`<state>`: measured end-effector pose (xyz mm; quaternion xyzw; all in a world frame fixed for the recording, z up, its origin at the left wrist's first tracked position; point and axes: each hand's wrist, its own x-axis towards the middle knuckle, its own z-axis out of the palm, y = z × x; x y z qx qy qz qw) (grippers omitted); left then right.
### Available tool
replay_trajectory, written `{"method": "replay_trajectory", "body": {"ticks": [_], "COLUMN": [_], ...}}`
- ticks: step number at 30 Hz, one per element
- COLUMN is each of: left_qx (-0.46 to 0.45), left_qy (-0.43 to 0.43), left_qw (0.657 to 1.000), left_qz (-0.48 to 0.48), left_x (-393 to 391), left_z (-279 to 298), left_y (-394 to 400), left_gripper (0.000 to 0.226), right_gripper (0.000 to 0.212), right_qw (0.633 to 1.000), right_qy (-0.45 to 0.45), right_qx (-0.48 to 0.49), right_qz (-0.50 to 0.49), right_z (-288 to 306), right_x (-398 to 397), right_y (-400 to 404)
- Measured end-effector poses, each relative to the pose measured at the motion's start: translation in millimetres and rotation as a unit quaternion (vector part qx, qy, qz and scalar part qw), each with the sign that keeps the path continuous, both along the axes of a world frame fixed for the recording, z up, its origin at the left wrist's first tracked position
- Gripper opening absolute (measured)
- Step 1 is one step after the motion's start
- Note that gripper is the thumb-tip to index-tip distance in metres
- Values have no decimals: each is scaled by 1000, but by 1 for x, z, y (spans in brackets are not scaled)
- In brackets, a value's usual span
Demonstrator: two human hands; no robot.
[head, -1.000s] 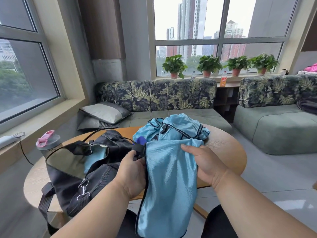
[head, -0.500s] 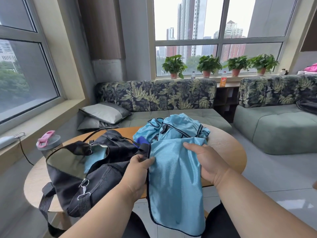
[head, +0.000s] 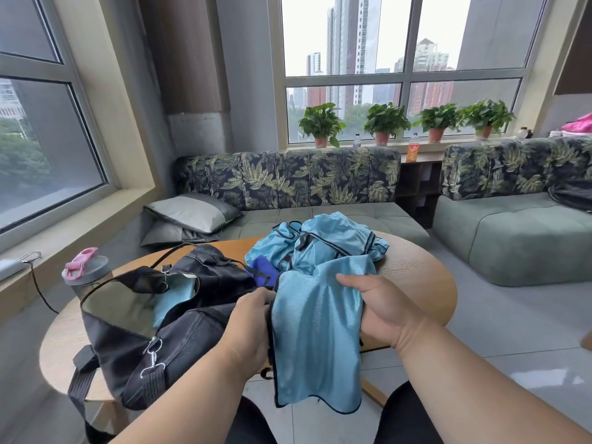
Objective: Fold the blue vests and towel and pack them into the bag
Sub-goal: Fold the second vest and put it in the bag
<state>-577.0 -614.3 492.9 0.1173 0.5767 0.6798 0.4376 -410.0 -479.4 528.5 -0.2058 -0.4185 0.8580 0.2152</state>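
Observation:
A light blue vest with dark trim hangs over the near edge of the round wooden table. My left hand grips its left edge and my right hand grips its right edge, fingers curled over the cloth. Behind it lies a crumpled heap of blue vests, with a darker blue cloth showing at its left. The black bag stands open on the table to the left, with light blue cloth inside it.
A grey bottle with a pink lid stands at the table's far left. A leaf-patterned sofa with grey pillows runs behind the table, and a second sofa stands at the right. A cable hangs from the window sill.
The hanging vest has been drawn upward, so less of it hangs below the table edge. My hands have moved slightly apart along its top edge.

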Motion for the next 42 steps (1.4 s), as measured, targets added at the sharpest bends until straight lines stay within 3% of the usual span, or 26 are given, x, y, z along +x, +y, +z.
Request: {"method": "replay_trajectory", "body": {"ticks": [5,11,20,25,30,35,38,39,42], "left_qx": [20,65,102,125,128,107,118,118,119], "left_qy": [-114,-102,-104,-96,-72,29,79,90,91], "left_qw": [987,978,983,986,989,993,989,988,988], "left_qz": [-111,-171,-111,-50,-12,52,45,42,26], "left_x": [3,14,6,-7,-19,-19,-12,-9,-5], "left_z": [-8,-4,-12,-15,-11,0,11,14,22], "left_y": [-9,-7,-1,1,2,5,8,8,8], "left_gripper": [53,58,48,75,78,49,48,51,49], "right_gripper": [41,39,38,34,33,32,30,32,67], "right_qw": [1000,1000,999,997,995,993,987,982,965], "right_qy": [-1,-14,-34,-68,-74,-49,-31,-43,-70], "right_qx": [-27,-24,-24,8,55,76,95,108,192], "right_qz": [12,13,-26,-22,-31,-73,-124,-148,-166], "right_z": [1,-5,-6,-6,-4,-1,1,1,1], "right_x": [0,1,0,3,4,5,3,2,5], "right_y": [0,2,7,13,19,25,20,18,16]}}
